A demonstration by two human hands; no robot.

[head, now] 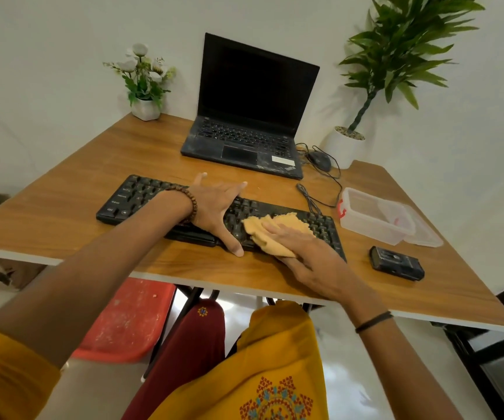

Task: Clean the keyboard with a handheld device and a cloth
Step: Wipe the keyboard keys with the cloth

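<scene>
We are standing over a wooden table (63,213), and starting at its left, a black keyboard (141,195) is lying flat across the middle. We are pressing our left hand (217,207) down on the keys with fingers spread wide and gripping nothing, seemingly to pin the board in place. Just to its right, our right hand (302,253) is lying flat on a crumpled yellow cloth (275,231), pressing it onto the keyboard's right half rather than closing around it. The cloth is looking soft and limp, so it is likely bunching under pressure; palming it flat seems the best hold. The keyboard is looking light and rigid and probably prone to sliding, so holding it by its frame should help. Farther right, a small black handheld device (396,263) is resting untouched on the table, near a clear plastic container (375,215).
</scene>
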